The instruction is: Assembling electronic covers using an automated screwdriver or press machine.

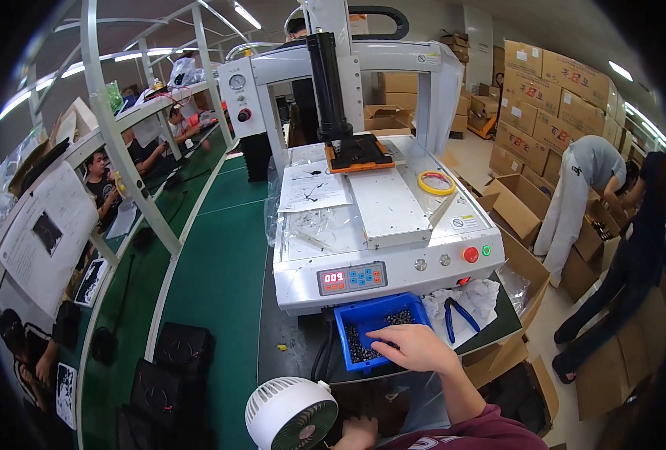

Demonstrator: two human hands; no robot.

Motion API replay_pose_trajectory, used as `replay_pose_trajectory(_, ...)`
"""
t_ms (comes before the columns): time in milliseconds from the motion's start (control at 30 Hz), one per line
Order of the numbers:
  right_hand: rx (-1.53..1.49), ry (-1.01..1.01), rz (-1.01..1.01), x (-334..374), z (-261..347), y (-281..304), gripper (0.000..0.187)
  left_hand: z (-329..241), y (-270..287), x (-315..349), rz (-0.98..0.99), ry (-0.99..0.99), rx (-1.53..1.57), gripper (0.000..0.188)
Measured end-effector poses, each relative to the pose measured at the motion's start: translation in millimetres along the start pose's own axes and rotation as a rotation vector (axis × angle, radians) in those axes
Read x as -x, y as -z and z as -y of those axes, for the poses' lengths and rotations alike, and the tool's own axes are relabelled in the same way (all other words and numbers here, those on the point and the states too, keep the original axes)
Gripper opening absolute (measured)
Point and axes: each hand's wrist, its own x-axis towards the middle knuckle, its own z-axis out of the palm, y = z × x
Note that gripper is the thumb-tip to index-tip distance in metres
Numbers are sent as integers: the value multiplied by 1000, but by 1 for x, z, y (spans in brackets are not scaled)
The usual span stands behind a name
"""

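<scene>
My right hand (411, 346) reaches into a blue plastic bin (351, 313) filled with several small dark parts (402, 317); its fingers are curled down among them, and whether they grip any cannot be seen. The bin stands on the dark bench in front of a white dispensing machine (393, 217). My left hand (357, 433) shows only partly at the lower edge, next to a small white fan (291, 412); its fingers are hidden.
The machine carries a black nozzle column (327, 75), an orange-framed fixture (359, 154), a yellow tape roll (436, 182) and a red button (471, 254). Blue-handled pliers (453, 311) lie on white cloth. A green conveyor (217, 262) runs left. People sort cardboard boxes (543, 97) at right.
</scene>
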Motion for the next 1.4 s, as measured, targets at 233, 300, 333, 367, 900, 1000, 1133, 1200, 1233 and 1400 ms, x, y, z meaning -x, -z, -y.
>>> replay_pose_trajectory(233, -265, 40, -139, -5, -4, 4, 25, 7, 0, -8, 22, -38, 74, 45)
replay_pose_trajectory(300, -170, 135, -231, -10, 5, 32, 21, 5, 6, -4, 23, -48, 63, 45)
replay_pose_trajectory(333, -126, 181, -296, -18, 4, 50, 20, 5, 8, -2, 24, -53, 57, 45)
replay_pose_trajectory(367, 45, 177, -321, -29, 8, 75, 18, 5, 8, -2, 24, -50, 53, 45)
replay_pose_trajectory(900, 661, -98, -173, -284, -90, 166, 40, 1, 1, -11, 79, -62, 73, 46)
replay_pose_trajectory(1000, 688, -159, -171, -281, -80, 159, 43, 1, -1, -9, 95, -54, 98, 45)
replay_pose_trajectory(1133, 499, -136, -217, -271, -84, 163, 42, 0, 0, -11, 113, -61, 100, 46)
replay_pose_trajectory(1200, 371, -4, -397, -265, -98, 173, 33, -3, 6, -10, 88, -84, 74, 46)
replay_pose_trajectory(1233, 365, -3, -392, -264, -94, 172, 33, -2, 6, -6, 68, -83, 61, 46)
replay_pose_trajectory(1400, 303, -31, -612, -242, -86, 181, 32, 1, -1, -8, 22, -75, 42, 46)
